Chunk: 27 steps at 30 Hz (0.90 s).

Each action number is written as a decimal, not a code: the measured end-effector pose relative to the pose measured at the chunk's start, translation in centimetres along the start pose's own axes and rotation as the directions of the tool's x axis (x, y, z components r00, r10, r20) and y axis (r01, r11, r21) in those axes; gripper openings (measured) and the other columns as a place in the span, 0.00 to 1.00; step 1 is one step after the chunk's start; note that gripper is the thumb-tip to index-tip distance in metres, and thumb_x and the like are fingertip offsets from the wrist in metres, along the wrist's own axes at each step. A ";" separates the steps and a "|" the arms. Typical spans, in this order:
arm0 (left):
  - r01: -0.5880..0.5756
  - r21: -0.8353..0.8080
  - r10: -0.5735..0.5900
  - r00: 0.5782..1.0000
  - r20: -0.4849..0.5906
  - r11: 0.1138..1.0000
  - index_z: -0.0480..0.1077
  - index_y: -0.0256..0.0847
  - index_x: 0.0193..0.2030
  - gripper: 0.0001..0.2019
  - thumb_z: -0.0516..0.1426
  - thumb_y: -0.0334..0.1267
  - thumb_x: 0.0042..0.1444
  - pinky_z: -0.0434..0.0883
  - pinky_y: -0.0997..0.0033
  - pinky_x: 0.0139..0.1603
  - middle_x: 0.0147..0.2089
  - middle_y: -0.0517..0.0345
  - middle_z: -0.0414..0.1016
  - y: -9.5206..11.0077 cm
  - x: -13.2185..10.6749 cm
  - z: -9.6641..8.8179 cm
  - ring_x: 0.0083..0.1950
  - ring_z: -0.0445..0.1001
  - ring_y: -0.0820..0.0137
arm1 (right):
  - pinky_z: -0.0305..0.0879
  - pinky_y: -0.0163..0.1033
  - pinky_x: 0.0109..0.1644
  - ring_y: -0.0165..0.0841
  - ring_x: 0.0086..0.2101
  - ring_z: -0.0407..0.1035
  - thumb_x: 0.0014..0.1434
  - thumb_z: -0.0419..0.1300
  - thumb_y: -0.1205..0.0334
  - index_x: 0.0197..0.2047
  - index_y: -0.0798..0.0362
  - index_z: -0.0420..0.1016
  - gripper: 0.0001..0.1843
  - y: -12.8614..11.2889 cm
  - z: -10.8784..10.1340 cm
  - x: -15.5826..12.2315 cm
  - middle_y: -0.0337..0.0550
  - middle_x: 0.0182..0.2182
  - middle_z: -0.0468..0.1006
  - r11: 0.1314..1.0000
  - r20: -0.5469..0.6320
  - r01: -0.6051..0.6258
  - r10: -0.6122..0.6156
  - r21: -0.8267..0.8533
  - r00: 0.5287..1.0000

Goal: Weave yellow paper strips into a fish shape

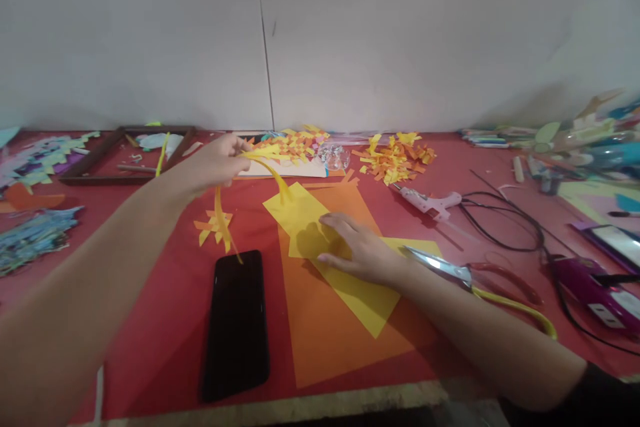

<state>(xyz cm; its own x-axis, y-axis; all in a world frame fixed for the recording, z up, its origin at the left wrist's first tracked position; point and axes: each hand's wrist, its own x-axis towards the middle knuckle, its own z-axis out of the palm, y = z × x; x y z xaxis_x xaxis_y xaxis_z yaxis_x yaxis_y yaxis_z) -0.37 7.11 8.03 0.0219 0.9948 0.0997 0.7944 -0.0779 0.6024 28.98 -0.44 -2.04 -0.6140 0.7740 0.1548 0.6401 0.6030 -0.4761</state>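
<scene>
My left hand is raised over the far side of the table, fingers closed on thin yellow paper strips that dangle on both sides of it. The tip of one strip hangs near a black phone. My right hand rests on yellow paper sheets, thumb and fingers apart. Beneath them lies an orange paper sheet. Scissors with red and yellow handles lie close to my right forearm. A small cluster of orange and yellow woven paper sits below my left hand.
Folded orange and yellow paper pieces are heaped at the back. A pink glue gun with a black cord lies to the right. At the back left is a brown frame. Blue paper pieces lie at far left.
</scene>
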 end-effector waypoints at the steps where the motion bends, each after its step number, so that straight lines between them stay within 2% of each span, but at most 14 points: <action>1: -0.031 0.119 0.035 0.999 -0.030 0.992 0.69 0.40 0.43 0.13 0.55 0.36 0.49 0.74 0.60 0.38 0.37 0.52 0.76 0.1 0.6 -0.5 0.36 0.75 0.62 | 0.63 0.55 0.64 0.46 0.60 0.64 0.62 0.58 0.46 0.62 0.52 0.61 0.30 0.0 0.0 0.0 0.57 0.60 0.69 1.000 -0.001 -0.004 0.004 0.003 1.000; 2: -0.145 0.185 0.152 0.988 -0.027 0.972 0.69 0.39 0.45 0.13 0.54 0.36 0.52 0.73 0.59 0.44 0.42 0.51 0.77 0.3 1.1 -0.9 0.42 0.75 0.62 | 0.63 0.55 0.63 0.46 0.60 0.64 0.63 0.58 0.46 0.62 0.52 0.61 0.30 0.0 0.0 0.0 0.57 0.60 0.69 1.000 -0.005 -0.012 0.012 0.006 1.000; 4: -0.240 0.242 0.252 0.967 -0.020 0.940 0.69 0.38 0.46 0.13 0.53 0.36 0.53 0.70 0.59 0.51 0.47 0.51 0.76 0.7 1.8 -0.8 0.46 0.74 0.62 | 0.63 0.55 0.63 0.46 0.60 0.64 0.63 0.58 0.46 0.61 0.52 0.62 0.29 0.0 0.0 0.0 0.57 0.59 0.69 1.000 -0.016 -0.018 0.018 0.016 1.000; 6: -0.294 0.257 0.309 0.951 -0.021 0.921 0.68 0.37 0.48 0.15 0.52 0.34 0.53 0.70 0.62 0.52 0.49 0.51 0.76 0.6 2.0 0.4 0.48 0.74 0.63 | 0.63 0.54 0.63 0.45 0.60 0.65 0.63 0.58 0.47 0.61 0.51 0.62 0.27 -0.1 0.0 0.1 0.56 0.59 0.69 1.000 -0.023 -0.005 0.005 0.025 1.000; 8: -0.330 0.281 0.345 0.939 -0.004 0.901 0.68 0.37 0.49 0.16 0.52 0.34 0.53 0.70 0.64 0.51 0.51 0.50 0.75 -0.1 1.7 2.4 0.49 0.74 0.63 | 0.63 0.54 0.63 0.44 0.59 0.65 0.64 0.57 0.49 0.61 0.51 0.62 0.26 -0.2 -0.2 0.1 0.56 0.59 0.69 1.000 -0.013 0.007 -0.007 0.023 1.000; 10: -0.442 0.435 0.406 0.896 0.178 0.784 0.67 0.39 0.52 0.17 0.50 0.39 0.57 0.70 0.64 0.51 0.55 0.48 0.74 -1.4 1.2 4.6 0.53 0.74 0.61 | 0.63 0.54 0.63 0.45 0.60 0.65 0.64 0.56 0.49 0.61 0.52 0.61 0.26 -0.2 -0.3 0.1 0.57 0.59 0.69 1.000 0.003 0.013 -0.013 0.016 1.000; 11: -0.459 0.459 0.399 0.888 0.227 0.761 0.68 0.40 0.52 0.18 0.51 0.43 0.58 0.70 0.63 0.50 0.55 0.48 0.74 -2.2 1.0 5.5 0.53 0.74 0.58 | 0.63 0.54 0.63 0.45 0.60 0.64 0.64 0.56 0.49 0.61 0.53 0.61 0.26 -0.2 -0.3 0.1 0.57 0.60 0.69 1.000 0.009 0.017 -0.018 0.013 1.000; 14: -0.461 0.502 0.362 0.887 0.286 0.732 0.70 0.39 0.52 0.20 0.51 0.47 0.59 0.71 0.60 0.45 0.52 0.45 0.76 -4.2 0.8 6.6 0.51 0.75 0.53 | 0.62 0.54 0.63 0.45 0.60 0.64 0.65 0.55 0.48 0.61 0.54 0.61 0.27 -0.1 -0.3 0.1 0.58 0.59 0.69 1.000 0.017 0.028 -0.028 0.008 0.999; 17: -0.408 0.549 0.325 0.913 0.247 0.730 0.70 0.38 0.53 0.20 0.49 0.46 0.60 0.70 0.59 0.43 0.53 0.42 0.76 -5.0 1.4 5.7 0.51 0.75 0.51 | 0.63 0.54 0.63 0.44 0.60 0.64 0.65 0.55 0.48 0.62 0.53 0.61 0.27 0.0 -0.3 0.1 0.57 0.59 0.69 1.000 0.015 0.030 -0.031 0.006 0.999; 20: -0.360 0.569 0.322 0.931 0.170 0.739 0.69 0.40 0.55 0.20 0.49 0.44 0.60 0.69 0.60 0.43 0.57 0.44 0.73 -4.2 2.1 3.7 0.54 0.73 0.51 | 0.63 0.54 0.63 0.44 0.59 0.65 0.65 0.56 0.49 0.61 0.53 0.62 0.26 -0.2 -0.3 0.0 0.56 0.59 0.70 1.000 0.008 0.028 -0.028 0.007 1.000; 23: -0.277 0.534 0.342 0.939 -0.024 0.799 0.69 0.41 0.53 0.17 0.49 0.43 0.61 0.67 0.64 0.47 0.53 0.49 0.76 -2.6 2.4 2.2 0.53 0.73 0.56 | 0.64 0.54 0.62 0.44 0.58 0.66 0.64 0.56 0.49 0.60 0.53 0.62 0.26 -0.4 -0.4 0.1 0.57 0.58 0.71 1.000 -0.004 0.026 -0.026 0.008 1.000; 25: -0.253 0.524 0.345 0.935 -0.084 0.814 0.67 0.41 0.55 0.19 0.48 0.45 0.63 0.67 0.63 0.49 0.53 0.49 0.75 -1.6 2.3 2.0 0.53 0.72 0.57 | 0.65 0.54 0.62 0.45 0.58 0.67 0.65 0.56 0.49 0.61 0.53 0.62 0.26 -0.5 -0.5 0.1 0.57 0.58 0.70 1.000 -0.003 0.020 -0.020 0.011 1.000; 27: -0.259 0.492 0.358 0.926 -0.117 0.831 0.66 0.41 0.56 0.19 0.48 0.47 0.63 0.66 0.63 0.51 0.54 0.48 0.74 -1.1 2.0 2.5 0.55 0.71 0.57 | 0.64 0.54 0.62 0.45 0.58 0.66 0.65 0.56 0.49 0.61 0.53 0.61 0.26 -0.5 -0.5 0.1 0.56 0.58 0.70 1.000 0.005 0.014 -0.014 0.013 1.000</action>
<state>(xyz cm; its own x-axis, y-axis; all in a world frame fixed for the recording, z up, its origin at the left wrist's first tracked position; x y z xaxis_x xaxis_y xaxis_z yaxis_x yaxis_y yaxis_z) 0.36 9.32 5.60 0.2339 0.8858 0.4009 0.9531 -0.2904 0.0857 28.84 -0.58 -1.32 -0.6254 0.7643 0.1571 0.6251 0.6112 -0.4855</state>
